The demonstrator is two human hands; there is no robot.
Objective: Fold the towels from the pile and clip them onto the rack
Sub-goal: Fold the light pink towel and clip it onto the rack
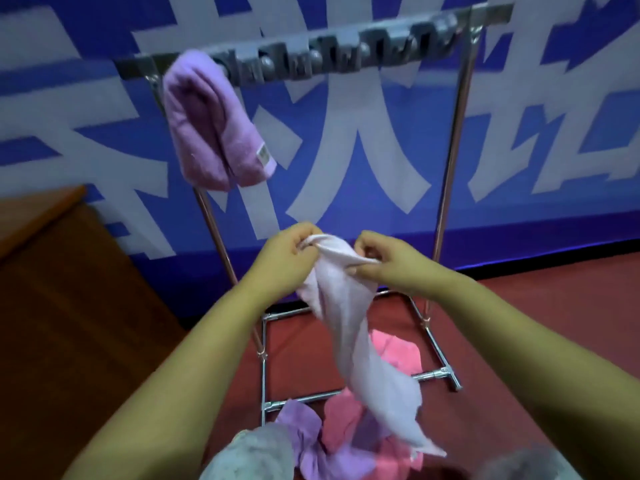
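Fingers (304, 245) of both hands pinch the top edge of a pale pink towel (363, 341), which hangs twisted, not yet folded. One purple towel (207, 126) is clipped on the rack (346, 53); several lie in the pile (346, 431) on the floor.

Pale lilac towel (349, 327): thin, soft, matt cloth, twisted. Folded purple towel (211, 126): thicker, fuzzy terry. Tall rack of chrome tubes (450, 161): smooth, glossy metal. Row of grey clips (332, 53) along top rail: probably matt plastic, blurred. Brown cabinet (69, 289): smooth wood. Dark red floor (519, 323): matt, even.
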